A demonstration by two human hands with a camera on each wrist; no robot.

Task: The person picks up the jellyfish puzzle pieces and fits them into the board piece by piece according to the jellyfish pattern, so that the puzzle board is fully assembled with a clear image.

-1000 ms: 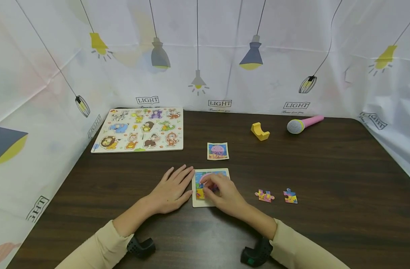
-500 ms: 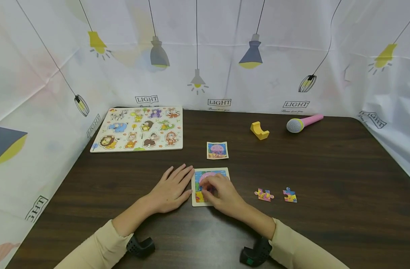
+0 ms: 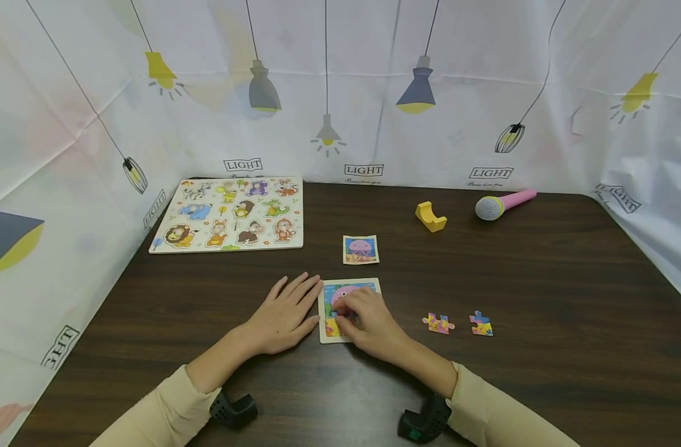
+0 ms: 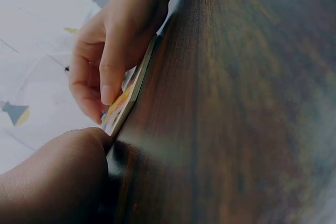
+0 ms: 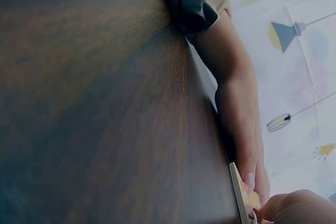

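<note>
A framed jigsaw puzzle (image 3: 330,333) with a pink sea-creature picture lies on the table in front of the person. The left hand (image 3: 284,316) lies flat with fingers spread, its fingertips and thumb touching the frame's left edge. Over the puzzle, the right hand (image 3: 370,323) has its thumb and fingers bent, pinching a puzzle piece (image 5: 253,215) mostly hidden by the fingers. The left wrist view shows the right thumb and fingertips low against the picture. Off to the right lie two loose pieces, a pink-yellow puzzle piece (image 3: 438,323) and a blue-yellow puzzle piece (image 3: 481,324).
A small picture card (image 3: 360,249) with the same creature lies behind the puzzle. An animal puzzle board (image 3: 228,215) sits at the back left. A yellow curved block (image 3: 431,217) and a pink toy microphone (image 3: 505,205) are at the back right.
The right hand's fingers have shifted very slightly over the puzzle. The left hand stays in place, and the loose pieces lie as before.
</note>
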